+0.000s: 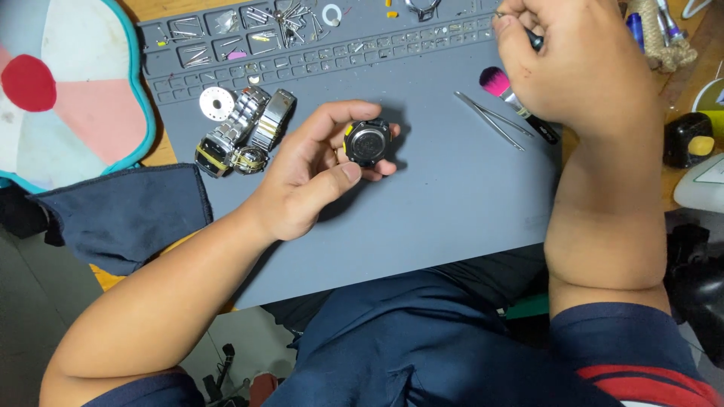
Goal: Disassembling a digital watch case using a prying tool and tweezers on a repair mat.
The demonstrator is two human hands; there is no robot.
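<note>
My left hand (317,169) grips a round black watch case (367,142) with yellow trim, held face down just above the grey work mat (445,203). My right hand (573,64) is closed at the mat's far right edge around a thin dark tool (535,39), of which only a short black piece shows between the fingers. A pink-bristled brush (507,90) lies partly under that hand, and metal tweezers (490,120) lie just left of it.
Metal watch bands and a second watch (241,132) lie left of my left hand, next to a small white disc (216,102). Small parts fill the mat's tray slots (249,34) at the back. A dark cloth (124,215) and a colourful pad (68,83) sit at left.
</note>
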